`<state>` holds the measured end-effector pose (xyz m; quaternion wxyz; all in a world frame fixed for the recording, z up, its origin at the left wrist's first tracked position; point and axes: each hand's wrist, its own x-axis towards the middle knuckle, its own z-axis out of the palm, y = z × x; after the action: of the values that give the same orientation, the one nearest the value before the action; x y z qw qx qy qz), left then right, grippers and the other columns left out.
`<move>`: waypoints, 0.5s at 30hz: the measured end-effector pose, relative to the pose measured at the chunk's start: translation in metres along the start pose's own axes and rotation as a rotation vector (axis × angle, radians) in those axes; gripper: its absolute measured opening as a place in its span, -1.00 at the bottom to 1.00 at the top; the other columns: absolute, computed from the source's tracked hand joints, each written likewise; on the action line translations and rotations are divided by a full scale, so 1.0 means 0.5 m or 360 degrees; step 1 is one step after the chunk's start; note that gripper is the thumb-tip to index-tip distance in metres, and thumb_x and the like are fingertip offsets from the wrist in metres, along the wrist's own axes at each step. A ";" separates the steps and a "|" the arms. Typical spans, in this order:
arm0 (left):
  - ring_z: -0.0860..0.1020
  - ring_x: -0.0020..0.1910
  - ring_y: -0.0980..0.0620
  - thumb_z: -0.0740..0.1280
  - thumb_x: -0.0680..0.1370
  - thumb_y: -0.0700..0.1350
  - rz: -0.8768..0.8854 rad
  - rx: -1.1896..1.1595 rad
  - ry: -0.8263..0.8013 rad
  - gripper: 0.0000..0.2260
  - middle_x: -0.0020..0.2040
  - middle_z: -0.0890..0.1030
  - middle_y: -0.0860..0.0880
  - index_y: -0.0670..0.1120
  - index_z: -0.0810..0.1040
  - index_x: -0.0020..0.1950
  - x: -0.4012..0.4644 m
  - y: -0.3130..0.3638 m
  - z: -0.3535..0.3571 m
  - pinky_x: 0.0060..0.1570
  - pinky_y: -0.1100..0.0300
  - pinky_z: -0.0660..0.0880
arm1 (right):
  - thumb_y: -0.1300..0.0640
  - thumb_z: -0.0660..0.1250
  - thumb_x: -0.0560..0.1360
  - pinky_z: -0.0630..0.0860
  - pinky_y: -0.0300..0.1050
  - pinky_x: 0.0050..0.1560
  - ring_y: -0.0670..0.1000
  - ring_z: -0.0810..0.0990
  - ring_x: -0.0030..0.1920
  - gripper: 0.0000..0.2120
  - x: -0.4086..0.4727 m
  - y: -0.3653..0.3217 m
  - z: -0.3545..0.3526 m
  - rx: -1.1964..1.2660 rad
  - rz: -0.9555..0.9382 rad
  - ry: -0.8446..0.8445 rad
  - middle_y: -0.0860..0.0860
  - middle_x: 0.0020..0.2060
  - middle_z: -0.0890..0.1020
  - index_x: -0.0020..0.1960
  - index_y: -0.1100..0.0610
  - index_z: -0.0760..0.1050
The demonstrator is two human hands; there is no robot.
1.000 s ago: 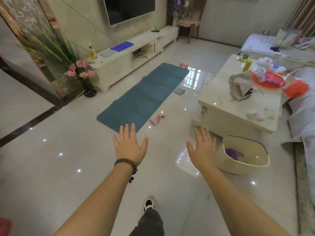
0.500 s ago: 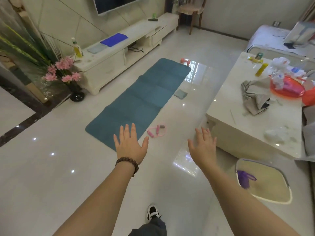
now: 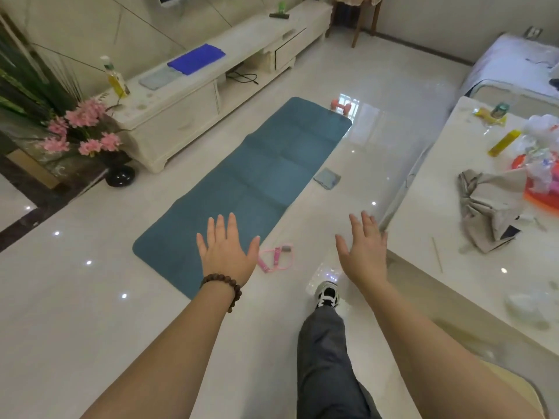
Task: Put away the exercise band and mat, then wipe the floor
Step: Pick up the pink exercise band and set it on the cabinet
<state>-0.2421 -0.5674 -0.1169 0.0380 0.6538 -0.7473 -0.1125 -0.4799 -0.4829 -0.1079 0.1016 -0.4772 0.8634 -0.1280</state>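
Note:
A teal exercise mat (image 3: 257,182) lies flat and unrolled on the glossy white floor, running away from me toward the TV cabinet. A pink exercise band (image 3: 276,257) with grey-pink handles lies on the floor just off the mat's near right edge. My left hand (image 3: 227,249) hovers palm down with straight spread fingers over the mat's near end, empty, a bead bracelet on its wrist. My right hand (image 3: 364,252) is held out the same way, empty, to the right of the band. A small blue-grey cloth (image 3: 327,178) lies on the floor right of the mat.
A white coffee table (image 3: 472,267) with a crumpled beige cloth (image 3: 487,207), bottles and an orange tray stands close on the right. The TV cabinet (image 3: 187,98) runs along the left, with a black vase of pink flowers (image 3: 119,175). Pink dumbbells (image 3: 341,106) lie past the mat. My right foot (image 3: 327,294) steps forward.
I have walked forward: mat and band are much nearer and lower in view, the coffee table is alongside, the basket has dropped to the bottom right edge. Both hands stay open and outstretched.

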 end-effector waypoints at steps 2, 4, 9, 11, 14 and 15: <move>-0.10 0.56 -0.05 0.03 0.58 0.27 -0.0052 0.0002 -0.0006 -0.34 0.57 0.06 -0.08 -0.04 -0.01 0.57 0.081 0.032 0.028 0.49 -0.14 -0.13 | -0.10 0.06 0.60 -0.18 0.10 0.50 0.02 -0.12 0.53 -0.45 0.107 0.012 0.018 -0.0015 -0.0021 -0.0048 0.03 0.54 0.01 0.53 0.04 0.06; -0.10 0.56 -0.05 0.03 0.57 0.27 -0.0127 0.0001 -0.0023 -0.33 0.57 0.06 -0.08 -0.04 0.00 0.57 0.168 0.071 0.057 0.49 -0.15 -0.14 | -0.11 0.04 0.60 -0.16 0.11 0.50 0.03 -0.12 0.53 -0.45 0.220 0.023 0.035 -0.0064 -0.0067 -0.0104 0.03 0.54 0.01 0.54 0.04 0.05; -0.13 0.55 -0.05 0.03 0.57 0.27 -0.0365 -0.0015 -0.0122 -0.33 0.58 0.03 -0.08 -0.04 -0.02 0.58 0.378 0.178 0.113 0.49 -0.15 -0.15 | -0.13 0.01 0.61 -0.19 0.10 0.50 0.03 -0.15 0.53 -0.44 0.505 0.046 0.071 -0.0174 -0.0209 -0.0323 0.04 0.55 -0.03 0.54 0.04 -0.01; -0.13 0.55 -0.05 0.04 0.58 0.26 -0.0455 -0.0040 -0.0160 -0.34 0.58 0.03 -0.09 -0.04 -0.01 0.58 0.442 0.208 0.130 0.49 -0.15 -0.16 | -0.13 0.01 0.61 -0.20 0.10 0.50 0.03 -0.15 0.53 -0.44 0.600 0.048 0.084 -0.0199 -0.0257 -0.0392 0.03 0.55 -0.03 0.54 0.03 -0.01; -0.12 0.55 -0.07 0.05 0.58 0.25 -0.0551 -0.0048 -0.0242 -0.34 0.58 0.04 -0.09 -0.04 -0.01 0.57 0.516 0.234 0.161 0.48 -0.15 -0.15 | -0.12 0.03 0.61 -0.17 0.11 0.50 0.05 -0.12 0.53 -0.45 0.710 0.039 0.111 -0.0222 -0.0335 -0.0467 0.04 0.54 0.00 0.54 0.05 0.03; -0.12 0.55 -0.07 0.06 0.58 0.25 -0.0585 -0.0056 -0.0270 -0.35 0.58 0.04 -0.09 -0.04 0.00 0.57 0.533 0.237 0.176 0.48 -0.15 -0.15 | -0.11 0.03 0.61 -0.16 0.11 0.50 0.05 -0.11 0.54 -0.45 0.736 0.034 0.125 -0.0221 -0.0361 -0.0492 0.05 0.54 0.01 0.53 0.06 0.05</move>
<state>-0.4126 -0.8055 -0.2007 -0.0348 0.7665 -0.6139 -0.1853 -0.6676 -0.7950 -0.1922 0.1846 -0.5912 0.7851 -0.0038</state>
